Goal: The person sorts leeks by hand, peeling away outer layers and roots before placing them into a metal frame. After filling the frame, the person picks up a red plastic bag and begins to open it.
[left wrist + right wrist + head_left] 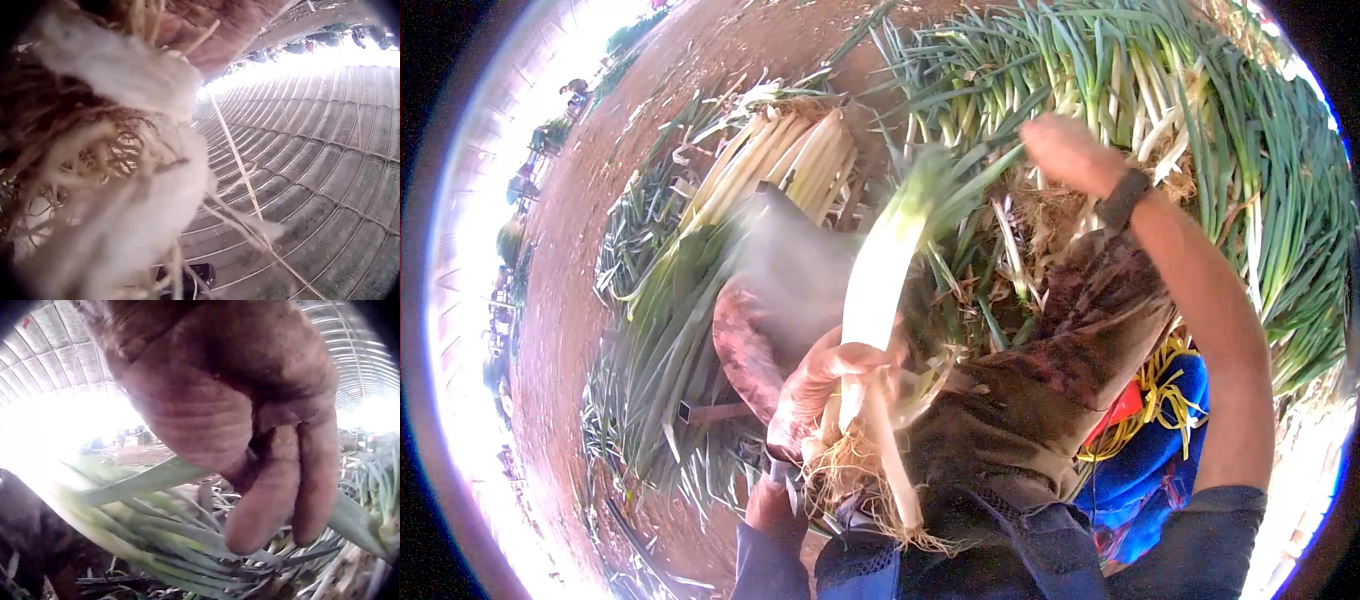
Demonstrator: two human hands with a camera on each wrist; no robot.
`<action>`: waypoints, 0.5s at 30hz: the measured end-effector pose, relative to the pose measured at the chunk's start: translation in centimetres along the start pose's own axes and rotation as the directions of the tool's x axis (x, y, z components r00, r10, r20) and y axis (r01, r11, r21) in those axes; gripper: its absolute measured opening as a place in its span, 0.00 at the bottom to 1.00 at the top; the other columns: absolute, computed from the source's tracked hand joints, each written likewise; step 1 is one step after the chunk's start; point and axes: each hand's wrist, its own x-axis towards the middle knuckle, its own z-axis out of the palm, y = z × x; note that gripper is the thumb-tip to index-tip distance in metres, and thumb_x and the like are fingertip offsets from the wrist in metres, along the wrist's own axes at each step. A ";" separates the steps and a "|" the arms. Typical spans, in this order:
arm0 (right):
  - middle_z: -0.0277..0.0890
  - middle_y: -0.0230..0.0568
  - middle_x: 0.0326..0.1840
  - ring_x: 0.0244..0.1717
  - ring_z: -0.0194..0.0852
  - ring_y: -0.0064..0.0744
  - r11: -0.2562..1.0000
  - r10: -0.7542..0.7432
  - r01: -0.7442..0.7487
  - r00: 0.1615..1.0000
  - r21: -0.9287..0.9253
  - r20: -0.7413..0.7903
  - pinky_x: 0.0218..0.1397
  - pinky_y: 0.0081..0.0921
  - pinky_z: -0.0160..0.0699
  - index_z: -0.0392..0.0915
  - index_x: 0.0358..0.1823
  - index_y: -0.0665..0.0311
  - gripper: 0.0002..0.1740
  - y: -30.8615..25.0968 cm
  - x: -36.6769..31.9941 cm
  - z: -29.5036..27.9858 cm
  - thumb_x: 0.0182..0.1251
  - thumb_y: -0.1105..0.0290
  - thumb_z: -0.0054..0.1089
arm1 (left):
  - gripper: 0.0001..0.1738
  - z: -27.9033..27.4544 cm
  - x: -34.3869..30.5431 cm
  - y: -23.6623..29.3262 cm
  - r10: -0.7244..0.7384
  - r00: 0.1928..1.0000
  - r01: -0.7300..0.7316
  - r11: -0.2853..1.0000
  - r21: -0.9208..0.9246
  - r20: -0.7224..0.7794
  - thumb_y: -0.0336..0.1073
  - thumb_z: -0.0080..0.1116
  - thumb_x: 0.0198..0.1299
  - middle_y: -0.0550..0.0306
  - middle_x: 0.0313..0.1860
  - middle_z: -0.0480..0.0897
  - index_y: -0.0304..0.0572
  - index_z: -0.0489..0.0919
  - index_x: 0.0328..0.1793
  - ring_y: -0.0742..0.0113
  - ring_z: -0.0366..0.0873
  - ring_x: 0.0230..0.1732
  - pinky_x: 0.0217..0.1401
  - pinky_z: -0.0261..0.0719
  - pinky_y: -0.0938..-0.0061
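In the head view my left hand (805, 395) grips a few leeks (880, 270) low on their white stalks, above my lap. Their shaggy roots (840, 465) hang below the fist, and the blurred green tops point up and away. Farther out on the right, my right hand (1070, 155) pinches a long green leek leaf (147, 481) between thumb and curled fingers, as the right wrist view shows. That leaf stretches from the leek tops to the hand. Close up in the left wrist view are pale stalk ends (125, 206) and tangled roots, with part of the left hand (219, 31) above.
A large heap of leeks (1290, 220) curves along the right side. On the left lies a bundle of leeks (765, 165) with white stalks together. Yellow ties (1170, 400) lie on blue material (1135, 500) by my right leg. Leaf scraps litter the brown ground (565, 330).
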 end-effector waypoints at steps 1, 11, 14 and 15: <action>0.79 0.41 0.29 0.32 0.81 0.33 0.994 0.077 -0.081 0.996 -0.074 -0.055 0.33 0.33 0.84 0.77 0.32 0.62 0.05 1.9 -0.1 -0.4 0.66 0.76 0.52 | 0.32 0.4 -0.4 0.2 0.006 1.000 -0.005 0.999 -0.044 0.031 0.30 0.62 0.52 0.50 0.38 0.76 0.28 0.69 0.64 0.67 0.76 0.32 0.33 0.80 0.73; 0.79 0.62 0.51 0.52 0.79 0.59 0.832 0.483 -0.508 0.861 -0.221 -0.162 0.52 0.45 0.79 0.76 0.52 0.68 0.15 24.7 -6.6 1.6 0.63 0.78 0.52 | 0.24 -2.1 -1.6 1.2 0.016 1.000 -0.016 1.000 0.001 -0.025 0.29 0.63 0.51 0.47 0.36 0.82 0.27 0.73 0.55 0.64 0.83 0.33 0.39 0.87 0.74; 0.76 0.61 0.57 0.57 0.77 0.58 0.842 0.473 -0.473 0.879 -0.258 -0.067 0.59 0.42 0.78 0.67 0.66 0.64 0.32 25.0 -6.5 1.9 0.57 0.83 0.58 | 0.25 -1.8 -1.3 0.6 -0.026 1.000 0.025 0.982 -0.185 0.000 0.31 0.64 0.54 0.47 0.37 0.82 0.27 0.72 0.56 0.62 0.84 0.35 0.41 0.88 0.70; 0.73 0.61 0.62 0.61 0.75 0.55 0.862 0.431 -0.395 0.901 -0.318 0.050 0.63 0.39 0.78 0.60 0.74 0.61 0.43 21.7 -6.2 0.9 0.52 0.86 0.61 | 0.26 -4.1 -0.2 0.1 -0.042 0.999 0.042 0.999 -0.013 -0.009 0.34 0.66 0.55 0.47 0.38 0.83 0.28 0.71 0.57 0.61 0.84 0.36 0.41 0.89 0.65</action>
